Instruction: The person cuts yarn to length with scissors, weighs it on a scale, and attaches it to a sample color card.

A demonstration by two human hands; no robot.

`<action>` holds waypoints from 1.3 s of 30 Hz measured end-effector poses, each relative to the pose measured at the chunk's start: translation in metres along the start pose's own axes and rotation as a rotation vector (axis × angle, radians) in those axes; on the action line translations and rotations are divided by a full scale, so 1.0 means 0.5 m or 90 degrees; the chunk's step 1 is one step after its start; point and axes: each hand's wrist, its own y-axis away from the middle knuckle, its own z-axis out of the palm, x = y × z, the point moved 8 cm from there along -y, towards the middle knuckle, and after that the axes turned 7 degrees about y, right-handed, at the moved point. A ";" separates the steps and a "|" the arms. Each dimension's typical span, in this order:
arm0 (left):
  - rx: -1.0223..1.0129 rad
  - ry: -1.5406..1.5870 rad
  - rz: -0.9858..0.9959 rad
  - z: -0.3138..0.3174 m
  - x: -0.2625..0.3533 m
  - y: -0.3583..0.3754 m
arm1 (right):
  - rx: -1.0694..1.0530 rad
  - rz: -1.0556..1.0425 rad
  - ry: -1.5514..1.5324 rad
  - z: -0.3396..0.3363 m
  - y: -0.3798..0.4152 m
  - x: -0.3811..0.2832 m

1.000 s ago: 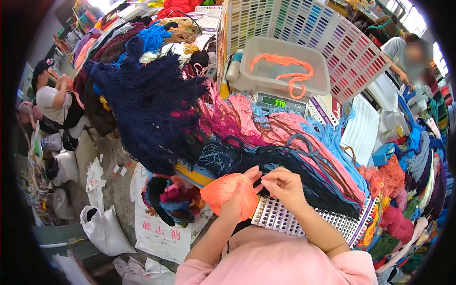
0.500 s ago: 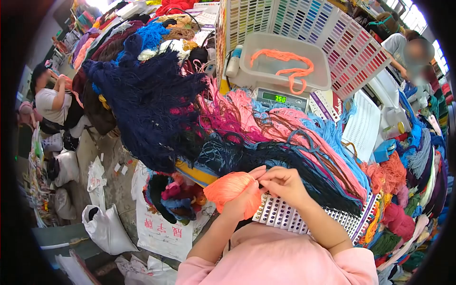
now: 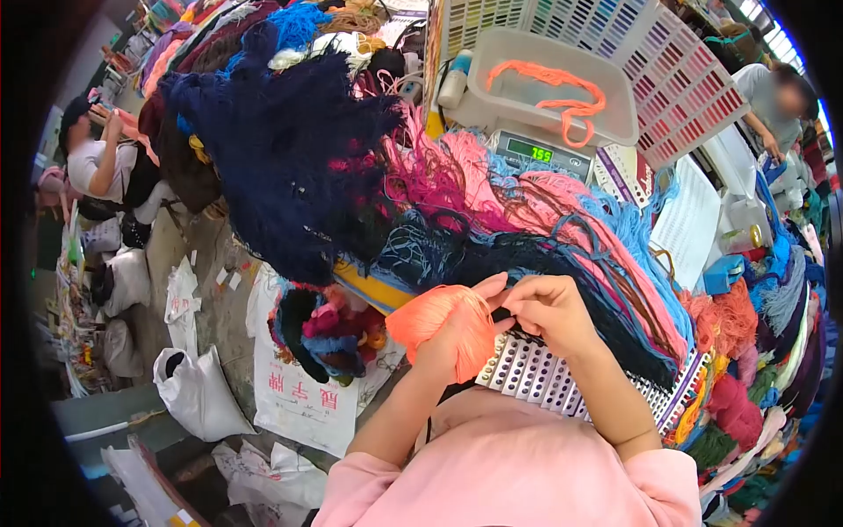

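My left hand [image 3: 452, 338] is wrapped round a wound bundle of bright orange yarn [image 3: 421, 316], its fingers pointing up and to the right. Close beside those fingertips, my right hand [image 3: 555, 316] is closed in a pinch; whatever lies between its fingertips is too small to make out. Both hands are just above a perforated card with rows of dark dots [image 3: 537, 373]. Dark navy and black yarn [image 3: 518, 268] lies right behind the hands.
A translucent plastic tub [image 3: 492, 97] with an orange skein [image 3: 584, 88] sits on a lit digital scale [image 3: 544, 156]. Behind it stands a colour-chart rack [image 3: 685, 97]. Heaped navy yarn [image 3: 290, 149] and pink yarn [image 3: 465, 167] cover the table. Two people are further off.
The view has shifted, so the table appears higher and further right. The scale display differs slightly. My left hand still holds the orange yarn, with my right fingertips now a little apart from it.
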 end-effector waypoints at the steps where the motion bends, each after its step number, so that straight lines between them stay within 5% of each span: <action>1: -0.001 0.004 -0.001 -0.004 -0.002 0.000 | -0.007 0.014 -0.020 0.002 0.002 0.004; 9: -0.013 -0.022 -0.016 0.012 -0.008 0.000 | 0.038 -0.017 0.115 0.015 0.006 -0.004; 15: -0.003 0.006 0.005 0.009 -0.004 0.002 | -0.053 0.047 -0.081 0.006 0.014 0.012; 20: 0.052 -0.067 -0.035 -0.009 -0.029 -0.011 | 0.013 -0.058 0.045 0.010 0.017 -0.010; 31: 0.058 0.027 -0.082 -0.020 -0.039 -0.023 | -0.108 0.136 -0.221 0.015 0.030 0.004; 36: 0.075 -0.143 -0.138 -0.033 -0.015 -0.014 | -0.097 0.074 0.166 -0.036 0.012 -0.041; 39: 0.054 -0.122 -0.205 -0.091 -0.005 0.034 | 0.208 -0.334 0.709 -0.122 -0.051 -0.158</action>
